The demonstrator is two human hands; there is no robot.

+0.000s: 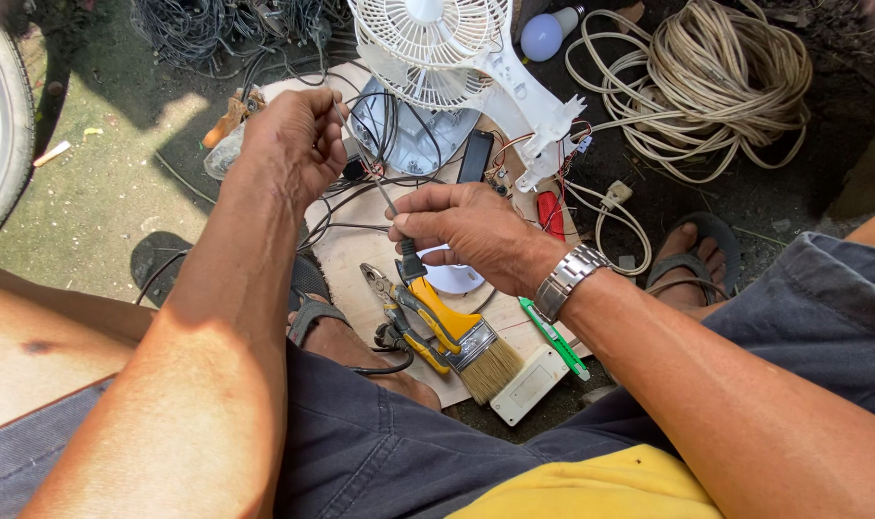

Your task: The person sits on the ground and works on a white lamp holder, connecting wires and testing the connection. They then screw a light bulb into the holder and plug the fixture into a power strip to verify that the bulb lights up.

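My forearms reach forward over my knees, both bent inward so the hands meet above a small wooden board [361,252] on the ground. My right hand [466,234], a metal watch [569,279] on its wrist, is curled tight around the black handle of a thin screwdriver [391,207], fingers folded under and thumb pressed on top. The shaft runs up and left to my left hand [298,144], which is closed narrowly, fingertips pinched about the tip where thin black wires [361,183] gather — what sits inside that pinch I cannot tell. Just below my right hand lie yellow-handled pliers [409,317] and a yellow paintbrush [466,341] crossing each other, a green utility knife [553,336] beside them and a white rectangular cover [526,384] at the board's near edge. Beyond the hands stands a white fan [433,43] with its housing opened — red and black leads and a small circuit board show inside the split shell. Farther right lie a coil of cream cable [726,82] and a light bulb [543,35].
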